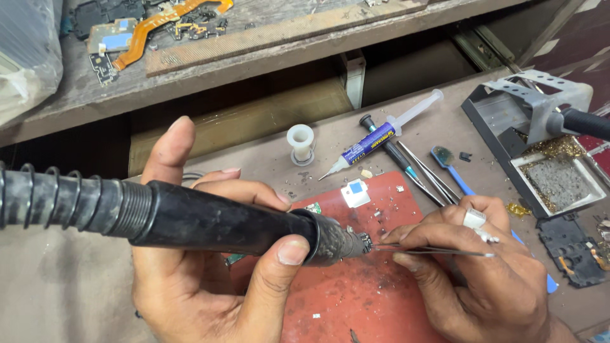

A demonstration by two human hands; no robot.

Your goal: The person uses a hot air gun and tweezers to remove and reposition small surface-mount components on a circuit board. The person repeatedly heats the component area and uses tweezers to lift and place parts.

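Hands over the red rubber work mat [356, 298]: my left hand [210, 267] grips a thick black hot-air handle [210, 222], its nozzle just above a small circuit piece [365, 242]; my right hand [489, 279] pinches thin metal tweezers [432, 251] touching it. A blue-labelled syringe [375, 143] lies beyond.

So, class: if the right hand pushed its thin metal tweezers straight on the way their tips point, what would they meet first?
The right hand aims its thin metal tweezers leftward; first in line is the small component at the black hot-air tool's nozzle, seemingly already at the tips, though depth is unclear.
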